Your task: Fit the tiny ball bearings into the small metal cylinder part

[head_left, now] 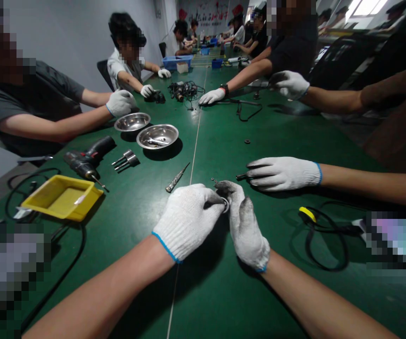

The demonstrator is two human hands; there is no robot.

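My left hand (189,219), in a white glove with a blue cuff, pinches a small metal ring (225,205) between thumb and fingertips. Opposite it, my right hand (243,221), also gloved and darkened at the fingers, curves round the far side of the ring with its fingertips at it. Tiny parts (213,179) lie on the green table just beyond my fingertips. A patterned pointed tool (177,178) rests past my left hand.
Left are a yellow tray (61,197), a power drill (89,157), metal sockets (125,160) and two steel bowls (158,137). Another person's gloved hand (284,174) lies close on the right, near a looped black cable (311,247). Several people sit along the table (210,150).
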